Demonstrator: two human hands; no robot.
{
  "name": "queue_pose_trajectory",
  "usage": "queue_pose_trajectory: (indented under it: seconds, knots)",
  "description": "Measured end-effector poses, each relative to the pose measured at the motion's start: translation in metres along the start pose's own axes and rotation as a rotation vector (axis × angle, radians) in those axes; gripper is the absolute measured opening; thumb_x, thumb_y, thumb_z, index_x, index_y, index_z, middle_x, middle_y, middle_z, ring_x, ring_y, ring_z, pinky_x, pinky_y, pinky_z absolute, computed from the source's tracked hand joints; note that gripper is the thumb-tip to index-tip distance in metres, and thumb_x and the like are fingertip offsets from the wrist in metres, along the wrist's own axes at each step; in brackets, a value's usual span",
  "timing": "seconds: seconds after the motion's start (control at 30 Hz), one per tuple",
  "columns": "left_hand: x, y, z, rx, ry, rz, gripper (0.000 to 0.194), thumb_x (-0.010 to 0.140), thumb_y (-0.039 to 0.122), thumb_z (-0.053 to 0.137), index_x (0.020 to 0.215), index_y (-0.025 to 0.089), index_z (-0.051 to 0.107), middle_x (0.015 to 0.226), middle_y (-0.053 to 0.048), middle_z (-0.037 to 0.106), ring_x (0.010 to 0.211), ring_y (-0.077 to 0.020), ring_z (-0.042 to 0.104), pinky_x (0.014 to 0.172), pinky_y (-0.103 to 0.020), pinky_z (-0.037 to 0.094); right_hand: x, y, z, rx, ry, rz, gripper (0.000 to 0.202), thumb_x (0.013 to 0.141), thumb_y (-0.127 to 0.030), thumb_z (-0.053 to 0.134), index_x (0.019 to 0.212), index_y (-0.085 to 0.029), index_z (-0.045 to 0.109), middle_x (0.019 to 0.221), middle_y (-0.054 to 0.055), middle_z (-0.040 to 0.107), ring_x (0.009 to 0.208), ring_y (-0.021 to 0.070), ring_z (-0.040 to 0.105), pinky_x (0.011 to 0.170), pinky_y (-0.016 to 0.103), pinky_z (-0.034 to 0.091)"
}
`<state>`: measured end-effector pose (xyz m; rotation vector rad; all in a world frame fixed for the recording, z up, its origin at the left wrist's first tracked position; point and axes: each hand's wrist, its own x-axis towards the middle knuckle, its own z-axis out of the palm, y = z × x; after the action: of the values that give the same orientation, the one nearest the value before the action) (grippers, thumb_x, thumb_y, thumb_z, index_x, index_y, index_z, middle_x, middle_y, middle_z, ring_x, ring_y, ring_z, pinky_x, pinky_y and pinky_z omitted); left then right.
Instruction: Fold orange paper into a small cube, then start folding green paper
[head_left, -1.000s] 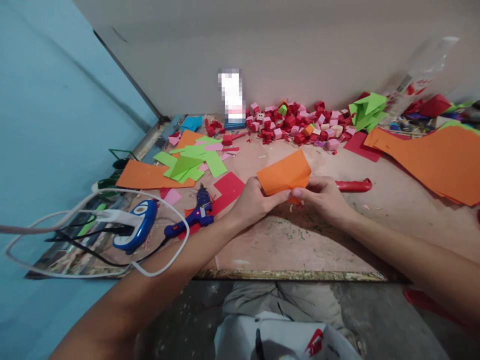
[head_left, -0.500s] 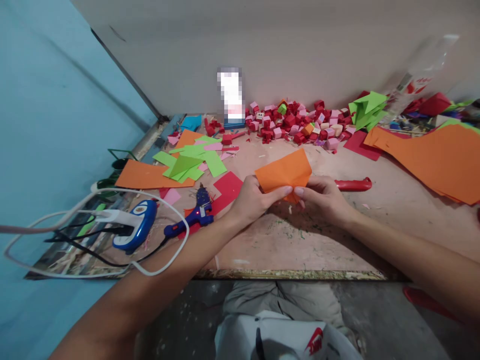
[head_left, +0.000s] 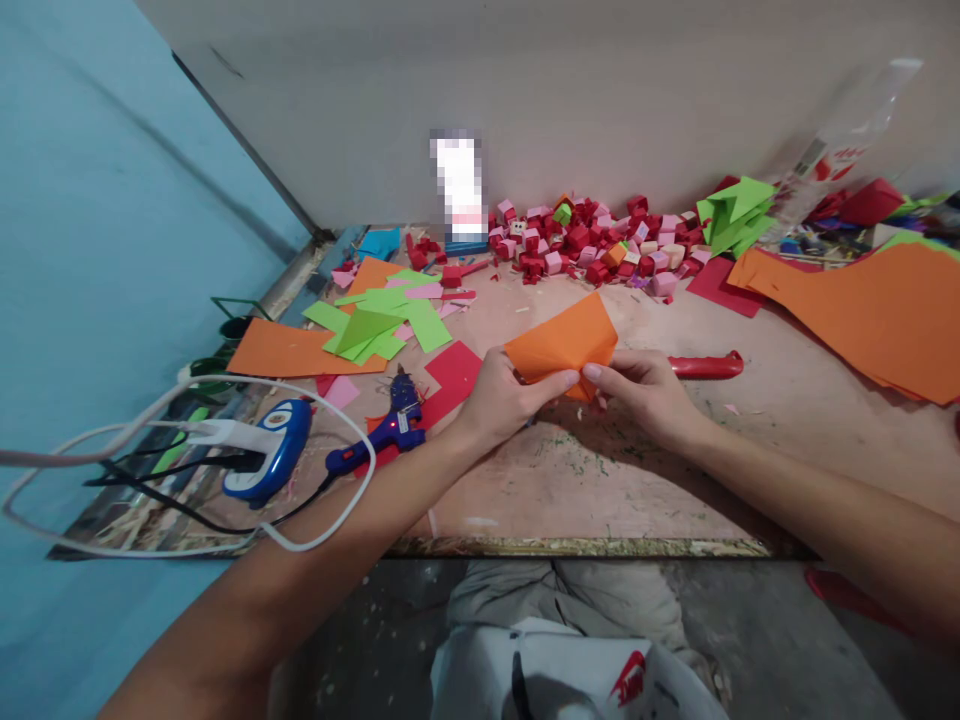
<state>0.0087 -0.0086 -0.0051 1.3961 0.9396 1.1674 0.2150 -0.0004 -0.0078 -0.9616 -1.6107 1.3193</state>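
Observation:
A creased piece of orange paper (head_left: 562, 338) is held up over the middle of the table. My left hand (head_left: 517, 393) grips its left side, thumb pressed on the lower edge. My right hand (head_left: 641, 392) pinches the lower right part, its thumb almost touching the left one. The fingers behind the paper are partly hidden. Just past my right hand lies a red-handled tool (head_left: 709, 366), its left end hidden by the hand. Left of my left hand are a sheet of red paper (head_left: 454, 378) and a blue glue gun (head_left: 394, 425) with a small red light on.
Many small red and pink paper cubes (head_left: 581, 240) are heaped along the back wall. Green paper strips (head_left: 371, 325) lie at left, large orange sheets (head_left: 862, 315) at right. A blue power socket (head_left: 274, 455) with looping cables sits front left. A plastic bottle (head_left: 832, 160) leans back right.
The orange paper has bent slightly more along its crease between my thumbs. Both hands keep their hold and have barely moved; the whole view has shifted a little.

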Motion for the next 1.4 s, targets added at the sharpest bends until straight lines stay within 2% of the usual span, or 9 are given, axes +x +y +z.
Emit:
queue_pose_trajectory:
  seconds: [0.2,0.4,0.53,0.63,0.8,1.03,1.4]
  knots:
    - [0.0003,0.0004,0.0015,-0.013,0.007,-0.011,0.032,0.079,0.043,0.09,0.086,0.013,0.082,0.077,-0.007,0.079,0.062,-0.0147,0.069,0.058,-0.023,0.053,-0.0009,0.0,0.0013,0.008,0.012,0.003,0.048,0.091,-0.06,0.082,0.067,-0.02,0.071,0.058,0.001,0.066,0.054,0.0149,0.06,0.055,0.028,0.044]
    - [-0.0007,0.0013,0.0039,-0.027,0.036,-0.08,0.037,0.08,0.047,0.09,0.084,0.012,0.08,0.07,-0.005,0.074,0.055,-0.0125,0.062,0.052,-0.023,0.05,-0.0003,0.0009,0.0016,0.004,0.01,0.007,0.046,0.093,-0.058,0.08,0.07,-0.02,0.072,0.059,0.001,0.065,0.054,0.0146,0.059,0.054,0.027,0.043]
    - [0.0,0.0011,0.0044,-0.086,0.051,-0.104,0.036,0.078,0.045,0.09,0.089,0.013,0.08,0.08,-0.006,0.078,0.057,-0.0124,0.064,0.055,-0.024,0.054,-0.001,0.0023,-0.0008,0.054,-0.04,0.018,0.039,0.094,-0.055,0.08,0.077,-0.02,0.077,0.061,0.0,0.067,0.057,0.0143,0.059,0.057,0.027,0.045]
    - [0.0015,-0.0003,0.0033,-0.087,0.07,-0.083,0.032,0.08,0.044,0.089,0.085,0.014,0.078,0.076,-0.005,0.076,0.059,-0.0129,0.064,0.057,-0.025,0.054,-0.0016,0.0013,-0.0027,0.06,-0.096,0.031,0.034,0.093,-0.053,0.081,0.086,-0.019,0.082,0.066,0.001,0.07,0.059,0.0141,0.059,0.059,0.027,0.046]
    - [0.0032,0.0001,0.0023,-0.068,0.104,-0.067,0.03,0.081,0.043,0.087,0.08,0.016,0.074,0.068,-0.003,0.072,0.057,-0.0134,0.063,0.055,-0.026,0.052,-0.0019,-0.0019,-0.0007,0.039,-0.141,0.074,0.037,0.091,-0.054,0.082,0.078,-0.019,0.082,0.073,0.005,0.076,0.061,0.015,0.061,0.059,0.028,0.048]
    - [0.0054,-0.0023,0.0037,-0.013,0.197,-0.057,0.029,0.081,0.045,0.085,0.084,0.019,0.074,0.069,-0.001,0.073,0.054,-0.0133,0.062,0.051,-0.026,0.05,-0.0018,-0.003,0.0031,0.015,-0.087,0.067,0.039,0.092,-0.055,0.081,0.075,-0.019,0.08,0.07,0.005,0.075,0.059,0.0151,0.062,0.056,0.028,0.049]
    - [0.0066,-0.0047,0.004,-0.008,0.155,-0.026,0.027,0.083,0.042,0.083,0.082,0.017,0.074,0.067,-0.001,0.071,0.054,-0.0125,0.062,0.054,-0.025,0.051,-0.002,-0.0017,0.0036,0.018,-0.132,0.087,0.037,0.09,-0.052,0.083,0.077,-0.018,0.082,0.07,0.005,0.074,0.059,0.0145,0.061,0.058,0.028,0.05]
